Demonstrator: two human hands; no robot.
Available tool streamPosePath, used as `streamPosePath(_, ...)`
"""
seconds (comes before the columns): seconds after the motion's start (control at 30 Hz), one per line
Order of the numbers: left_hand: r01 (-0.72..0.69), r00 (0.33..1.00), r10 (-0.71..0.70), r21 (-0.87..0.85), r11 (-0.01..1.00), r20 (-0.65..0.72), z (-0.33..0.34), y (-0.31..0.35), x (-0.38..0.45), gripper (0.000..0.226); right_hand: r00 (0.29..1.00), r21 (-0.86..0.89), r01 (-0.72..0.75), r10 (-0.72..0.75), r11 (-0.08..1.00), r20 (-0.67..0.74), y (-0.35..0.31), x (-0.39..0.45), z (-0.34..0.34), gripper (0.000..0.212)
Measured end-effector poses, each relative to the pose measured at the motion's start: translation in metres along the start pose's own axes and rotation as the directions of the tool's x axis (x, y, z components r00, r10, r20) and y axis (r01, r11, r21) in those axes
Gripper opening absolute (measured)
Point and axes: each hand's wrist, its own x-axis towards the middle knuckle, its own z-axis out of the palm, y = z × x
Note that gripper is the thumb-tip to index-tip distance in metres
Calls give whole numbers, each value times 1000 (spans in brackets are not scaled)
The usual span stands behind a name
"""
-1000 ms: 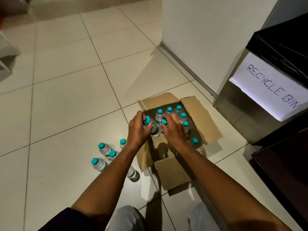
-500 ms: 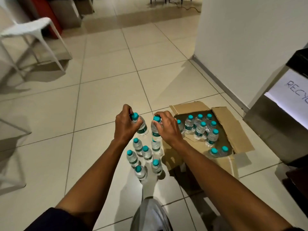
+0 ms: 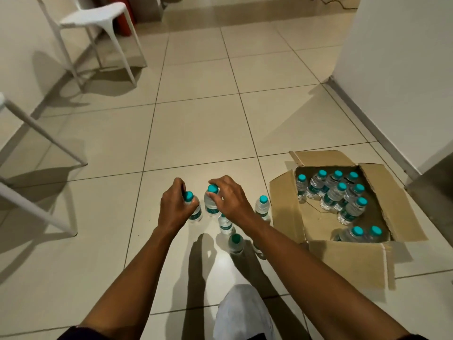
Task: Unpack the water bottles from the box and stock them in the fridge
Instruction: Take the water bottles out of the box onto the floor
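An open cardboard box sits on the tiled floor at the right, with several small clear water bottles with teal caps inside. Left of the box, several more bottles stand on the floor. My left hand grips one bottle by its neck, standing on the floor. My right hand holds a second bottle by its cap, right beside the first. My right forearm hides part of the floor group. No fridge is in view.
A white plastic chair stands at the back left and another chair's white legs cross the left side. A white wall runs along the right. My knee is at the bottom centre.
Both hands lifted a bottle each out of the box and carried them left to the floor group, lowering them onto the tiles. The view swung left, so the recycle bin left the frame.
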Motion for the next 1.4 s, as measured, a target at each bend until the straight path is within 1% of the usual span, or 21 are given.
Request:
streamPosePath(0.07, 38, 998, -39, 21, 999, 41, 4, -18, -8, 41, 999, -39, 31, -30, 999, 25, 0, -6, 19, 37)
streamPosePath(0.17, 82, 992, -86, 41, 996, 95, 14, -38, -23, 40, 995, -157, 74, -63, 985, 74, 6, -15, 44, 34)
streamPosePath(0.27, 131, 981, -138, 57, 990, 138, 24, -52, -36, 40, 989, -258, 67, -29, 964, 147, 14, -21, 64, 31)
streamPosePath(0.33, 156, 972, -166, 76, 985, 164, 30, -59, -43, 40, 979, -315, 55, 10, 947, 201, 20, -26, 76, 26)
streamPosePath(0.43, 169, 964, -187, 108, 980, 190, 37, -66, -52, 39, 954, -429, 86, 50, 899, 296, 27, -33, 88, 20)
streamPosePath(0.53, 193, 952, -218, 132, 972, 213, 44, -70, -59, 38, 920, -531, 142, 86, 835, 381, 34, -37, 94, 34)
streamPosePath(0.6, 204, 947, -231, 136, 970, 224, 46, -70, -63, 37, 905, -568, 164, 106, 807, 411, 38, -39, 95, 44)
streamPosePath(0.8, 212, 936, -249, 168, 963, 249, 53, -69, -69, 36, 889, -608, 190, 128, 771, 440, 53, -44, 102, 47)
streamPosePath(0.9, 200, 935, -245, 189, 961, 256, 55, -71, -69, 33, 899, -615, 186, 119, 766, 421, 58, -46, 106, 49)
streamPosePath(1.0, 182, 916, -263, 269, 946, 303, 57, -69, -62, 30, 912, -591, 161, 110, 791, 396, 60, -44, 108, 49)
streamPosePath(1.1, 190, 871, -327, 362, 913, 366, 60, -66, -51, 40, 937, -520, 83, 111, 850, 331, 61, -41, 105, 53)
streamPosePath(1.17, 180, 857, -343, 402, 898, 383, 63, -61, -44, 46, 960, -425, 25, 97, 905, 263, 65, -40, 99, 49)
streamPosePath(1.27, 175, 890, -304, 363, 915, 340, 67, -50, -33, 44, 988, -331, -28, 78, 943, 137, 72, -38, 81, 39)
streamPosePath(1.33, 145, 922, -236, 290, 946, 306, 71, -40, -28, 39, 993, -306, -90, 107, 948, 41, 78, -38, 62, 30)
streamPosePath(1.4, 102, 946, -161, 212, 972, 283, 79, -23, -25, 33, 990, -309, -142, 143, 941, -20, 87, -39, 39, 22)
